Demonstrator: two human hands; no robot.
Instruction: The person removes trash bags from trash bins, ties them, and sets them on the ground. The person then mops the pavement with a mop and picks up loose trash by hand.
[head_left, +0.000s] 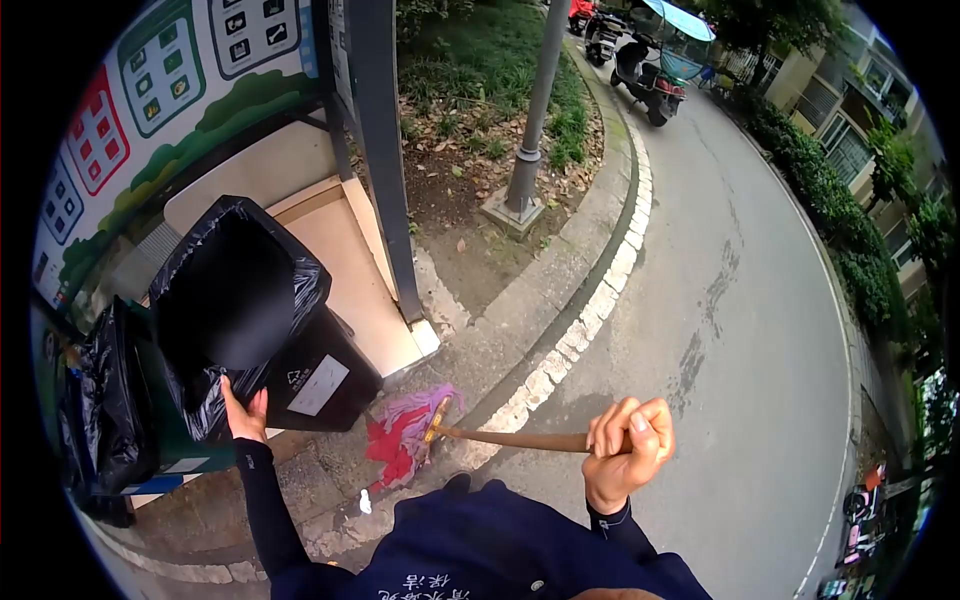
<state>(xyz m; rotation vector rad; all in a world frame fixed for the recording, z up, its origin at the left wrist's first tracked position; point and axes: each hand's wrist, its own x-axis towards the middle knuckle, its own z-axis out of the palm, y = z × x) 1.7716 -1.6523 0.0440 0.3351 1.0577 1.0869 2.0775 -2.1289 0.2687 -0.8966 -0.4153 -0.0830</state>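
My left hand [246, 409] is at the front rim of a black trash bin [338, 348], its fingers on the edge of the black plastic liner [208, 405]. The bin stands askew, with a white label on its side; a dark blur covers its opening. My right hand [628, 448] is closed in a fist around the end of a wooden mop handle [515, 438]. The handle runs left to a mop head [398, 440] of red and purple cloth strips, lying on the pavement beside the bin.
Another lined bin [115, 400] stands at the left under a sign board [150, 110]. A grey post [378, 150] and a lamp pole [533, 140] rise ahead. A pale stone kerb [560, 365] borders the road. Scooters [650, 80] are parked farther up. White litter [365, 501] lies near the mop.
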